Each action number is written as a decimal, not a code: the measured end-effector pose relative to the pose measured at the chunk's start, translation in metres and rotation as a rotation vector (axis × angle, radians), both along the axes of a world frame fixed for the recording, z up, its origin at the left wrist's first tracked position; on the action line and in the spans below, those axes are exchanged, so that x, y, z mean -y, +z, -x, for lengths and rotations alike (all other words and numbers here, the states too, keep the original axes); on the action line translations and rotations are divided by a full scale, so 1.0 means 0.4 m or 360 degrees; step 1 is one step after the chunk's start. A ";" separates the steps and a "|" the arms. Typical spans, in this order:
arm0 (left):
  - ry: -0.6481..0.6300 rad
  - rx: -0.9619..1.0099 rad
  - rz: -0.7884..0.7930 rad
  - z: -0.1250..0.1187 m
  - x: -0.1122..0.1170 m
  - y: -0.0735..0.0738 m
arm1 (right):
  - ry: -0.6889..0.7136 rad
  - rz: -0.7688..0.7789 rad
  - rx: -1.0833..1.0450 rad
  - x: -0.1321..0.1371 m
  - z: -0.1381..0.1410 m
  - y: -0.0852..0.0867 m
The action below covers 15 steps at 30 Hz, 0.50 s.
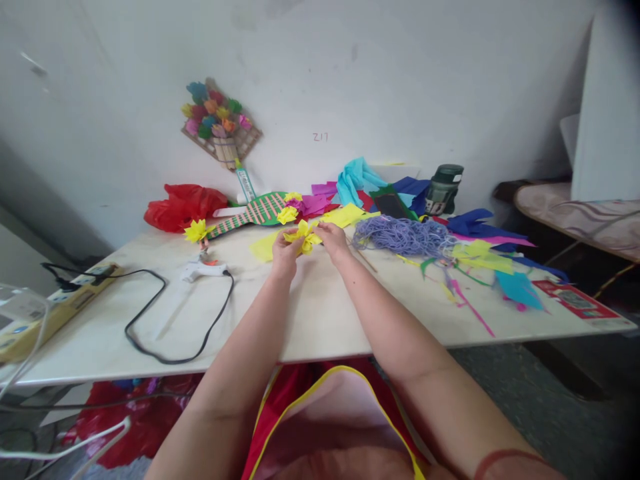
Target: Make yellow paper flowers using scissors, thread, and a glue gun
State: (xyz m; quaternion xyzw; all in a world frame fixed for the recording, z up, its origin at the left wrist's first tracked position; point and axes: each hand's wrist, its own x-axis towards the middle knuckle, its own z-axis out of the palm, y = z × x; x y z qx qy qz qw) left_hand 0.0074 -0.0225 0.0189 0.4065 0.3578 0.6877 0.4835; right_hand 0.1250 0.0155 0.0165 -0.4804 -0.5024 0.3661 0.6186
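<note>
A yellow crepe paper flower [303, 235] is held up between my hands over the middle of the table. My left hand [285, 252] is closed on it from the left and below. On the other side, the fingers of my right hand [332, 238] pinch at its right edge. Yellow crepe paper [263, 249] lies flat behind my left hand. Just beyond stands a green guitar-shaped piece [255, 212] with striped strips, with yellow paper flowers [288, 215] at its right end and another yellow flower [197, 230] at its left tip.
At left lie a white glue gun [205, 269] with a looping black cord and a power strip [80, 300]. Purple yarn [403, 237], colored paper scraps [517, 289] and a dark bottle [444, 190] are at right. A red plastic bag [183, 207] sits back left, below a hanging flower decoration [220, 123].
</note>
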 end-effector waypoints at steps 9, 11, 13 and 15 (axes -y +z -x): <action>-0.0091 -0.0134 0.0040 -0.004 0.001 -0.005 | 0.0004 0.0018 0.0124 -0.011 0.000 -0.004; -0.0064 -0.0183 0.0027 -0.002 0.000 -0.005 | -0.0041 -0.0020 0.0234 -0.016 -0.002 -0.008; -0.0039 -0.0249 0.0022 -0.001 0.001 -0.003 | -0.0078 -0.0066 0.0317 -0.018 -0.003 -0.010; -0.0017 -0.0324 0.0031 0.000 0.001 -0.002 | -0.0095 -0.0106 0.0376 -0.015 -0.003 -0.009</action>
